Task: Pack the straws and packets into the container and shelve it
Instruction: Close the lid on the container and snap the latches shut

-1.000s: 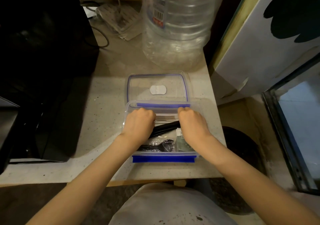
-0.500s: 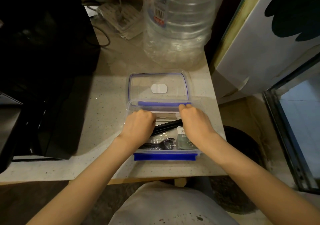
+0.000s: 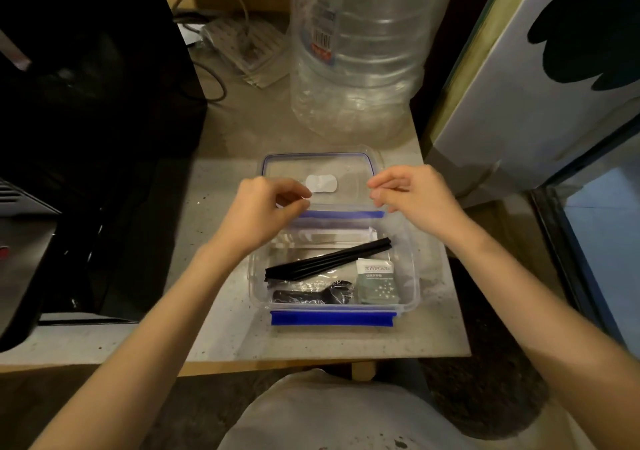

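A: Nearest to us the clear container (image 3: 412,276) sits open on the speckled table (image 3: 221,338), its blue clip (image 3: 331,318) along the near edge. Inside, black straws (image 3: 327,263) lie slanting, a green-white packet (image 3: 376,281) lies at the right, and a wrapped black fork (image 3: 311,294) lies near.

B: We read "taikoo" on that packet; its smaller print is too fine to make out.

A: Beyond, our left hand (image 3: 263,210) and right hand (image 3: 412,195) hover over the container's far edge, fingers loosely curled, clamped on nothing.

B: The lid (image 3: 353,172) lies flat just past them; the left hand covers its near left corner.

A: Farthest stands a big clear water bottle (image 3: 356,61), top cut off. Its label shows a barcode; the writing is unreadable. The left is too dark to tell.
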